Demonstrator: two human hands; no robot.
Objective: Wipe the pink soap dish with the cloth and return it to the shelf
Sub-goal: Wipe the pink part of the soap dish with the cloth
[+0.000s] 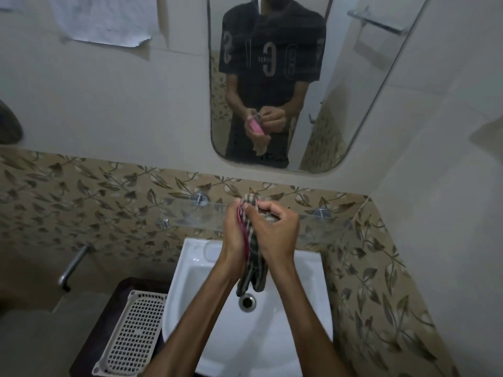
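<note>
Pink soap dish (pixel 243 227) above the sink (pixel 285 322) | my left hand (pixel 234 232) fingers clamped on it | my right hand (pixel 277 229) fingers clamped on the checked cloth (pixel 251 257) against it

- Soap dish (pixel 243 227): pink, held on edge over the sink, only a thin strip visible beside the cloth.
- Cloth (pixel 251 257): checked, dark and pale, pressed against the dish, tail hanging toward the drain.
- Shelf (pixel 190 213): clear glass, wall-mounted on metal studs.
</note>
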